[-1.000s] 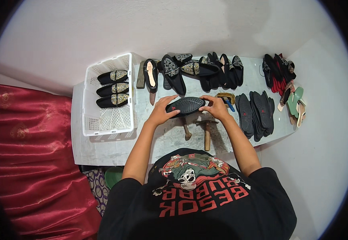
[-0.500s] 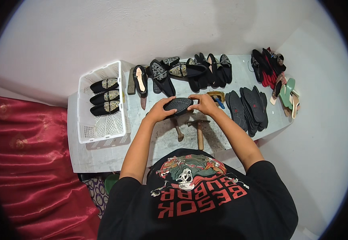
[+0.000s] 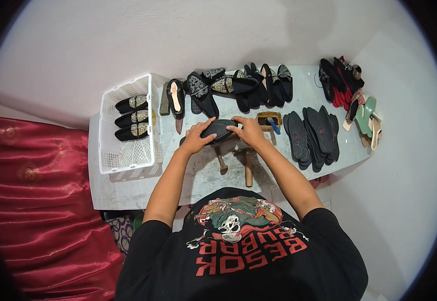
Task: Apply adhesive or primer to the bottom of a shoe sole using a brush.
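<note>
Above the middle of the table I hold a black shoe (image 3: 222, 129) with its textured sole turned up. My left hand (image 3: 197, 138) grips one end, thumb on the sole and fingers along the far edge. At the other end my right hand (image 3: 250, 132) is closed on it, its thumb also pressing the sole. The shoe's underside is hidden. Just below it on the table lie a hammer (image 3: 248, 169) with a wooden handle and another wooden-handled tool (image 3: 222, 161), its upper end covered by the shoe.
A white basket (image 3: 157, 145) with several black slip-on shoes (image 3: 132, 117) stands at left. More shoes (image 3: 233, 85) line the table's back. On the right are stacked dark soles (image 3: 320, 135), a small tray (image 3: 263, 115) with a blue-handled brush (image 3: 275, 127), and green shoe forms (image 3: 365, 116).
Both thumbs have moved further onto the sole, and the hands have shifted slightly along the shoe. The view has moved a little; the tray beside my right hand now shows more fully.
</note>
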Demonstrator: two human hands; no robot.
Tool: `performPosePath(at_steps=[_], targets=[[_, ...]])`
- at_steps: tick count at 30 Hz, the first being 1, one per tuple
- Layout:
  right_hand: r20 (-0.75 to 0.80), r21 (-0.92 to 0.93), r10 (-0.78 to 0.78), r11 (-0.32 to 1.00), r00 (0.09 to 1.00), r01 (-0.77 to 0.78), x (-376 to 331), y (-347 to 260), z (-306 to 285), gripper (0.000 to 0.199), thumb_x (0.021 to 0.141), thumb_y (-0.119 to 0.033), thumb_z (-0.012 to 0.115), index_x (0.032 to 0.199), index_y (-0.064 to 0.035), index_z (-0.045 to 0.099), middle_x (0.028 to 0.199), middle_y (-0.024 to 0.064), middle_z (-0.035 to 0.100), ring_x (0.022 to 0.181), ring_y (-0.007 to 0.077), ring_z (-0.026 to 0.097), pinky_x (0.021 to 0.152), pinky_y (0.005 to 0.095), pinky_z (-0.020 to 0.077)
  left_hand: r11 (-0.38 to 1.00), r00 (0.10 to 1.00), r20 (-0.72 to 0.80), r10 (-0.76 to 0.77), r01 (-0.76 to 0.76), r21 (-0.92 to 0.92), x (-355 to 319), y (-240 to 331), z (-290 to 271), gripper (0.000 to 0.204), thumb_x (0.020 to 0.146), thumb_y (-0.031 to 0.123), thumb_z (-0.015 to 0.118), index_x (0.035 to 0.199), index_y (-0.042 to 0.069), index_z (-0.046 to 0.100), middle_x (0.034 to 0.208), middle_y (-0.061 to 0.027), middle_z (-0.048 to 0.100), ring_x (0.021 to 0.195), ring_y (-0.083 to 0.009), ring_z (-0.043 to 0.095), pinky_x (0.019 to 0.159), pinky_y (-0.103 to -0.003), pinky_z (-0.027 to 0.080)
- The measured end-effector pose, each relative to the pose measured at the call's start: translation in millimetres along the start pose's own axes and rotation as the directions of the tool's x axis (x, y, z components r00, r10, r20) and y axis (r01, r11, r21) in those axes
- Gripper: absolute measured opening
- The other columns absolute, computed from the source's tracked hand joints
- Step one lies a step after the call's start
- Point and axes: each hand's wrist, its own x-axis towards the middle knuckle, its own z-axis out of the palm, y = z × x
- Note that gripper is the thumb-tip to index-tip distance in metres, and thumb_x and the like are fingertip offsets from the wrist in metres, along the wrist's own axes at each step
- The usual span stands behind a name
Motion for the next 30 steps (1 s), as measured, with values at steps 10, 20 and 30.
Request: performPosePath(at_steps=[10, 20, 30], targets=[[-0.068, 0.123, 0.028, 0.992, 0.997, -0.020, 0, 8, 10, 0.041, 0.085, -0.041, 0.082, 0.110, -0.0090, 0.078, 0.094, 0.0199, 0.076, 0.088, 0.0398, 0.073, 0.078, 0.0460, 0.0566, 0.988, 0.988, -0.102, 0.117, -0.106, 0.111, -7, -4, 10, 0.067, 0.098, 0.046, 0.063, 0.160, 0.031, 0.044, 0.134, -0.0098, 0.057, 0.126, -0.0317, 0.047, 0.111, -0.047, 0.027], [-0.075, 0.217, 0.087, 0.974, 0.993, -0.069, -3, 2, 15, 0.038, 0.089, -0.034, 0.079, 0.113, -0.0042, 0.074, 0.105, 0.0223, 0.076, 0.100, 0.0379, 0.074, 0.085, 0.0434, 0.0568, 0.992, 0.786, -0.605, 0.126, -0.083, 0.098, -29, 14, 48, 0.036, 0.088, 0.032, 0.080, 0.118, 0.012, 0.075, 0.113, -0.0087, 0.059, 0.113, -0.0298, 0.049, 0.100, -0.046, 0.033], [-0.069, 0.194, 0.233, 0.957, 0.970, -0.216, -6, -18, 23, 0.035, 0.096, -0.029, 0.071, 0.114, 0.0002, 0.072, 0.108, 0.0204, 0.076, 0.084, 0.0294, 0.074, 0.078, 0.0406, 0.0569, 0.950, 0.791, -0.525, 0.312, -0.246, 0.193, -46, -11, 28, 0.035, 0.090, 0.018, 0.073, 0.125, 0.013, 0.073, 0.123, -0.0075, 0.067, 0.114, -0.0283, 0.058, 0.098, -0.043, 0.041]])
